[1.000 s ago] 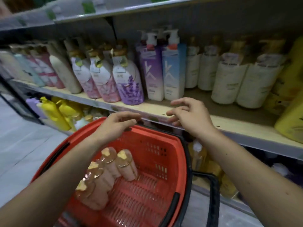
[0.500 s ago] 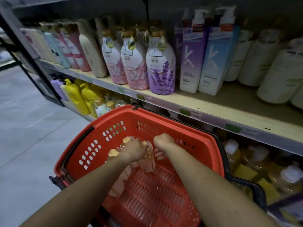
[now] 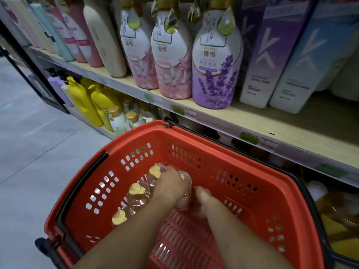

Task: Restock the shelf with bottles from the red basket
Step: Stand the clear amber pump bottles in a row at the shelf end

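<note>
A red basket (image 3: 242, 167) stands low in front of the shelf (image 3: 252, 121). Several clear pinkish bottles with gold caps (image 3: 137, 193) lie in its left half. My left hand (image 3: 171, 186) is down in the basket, its fingers curled over one of these bottles at the right end of the row. My right hand (image 3: 201, 195) reaches in beside it, fingers curled down by the same bottles; what it grips is hidden by my left hand and the wrist.
The shelf carries pink flower bottles (image 3: 172, 61), a lavender bottle (image 3: 215, 66) and tall purple and blue pump bottles (image 3: 299, 61). Yellow bottles (image 3: 83, 101) fill the lower shelf on the left. Grey floor (image 3: 29, 152) lies to the left.
Both hands dropped from the shelf edge into the basket and closed around the gold-capped bottles. The view has tilted down and come closer to the basket.
</note>
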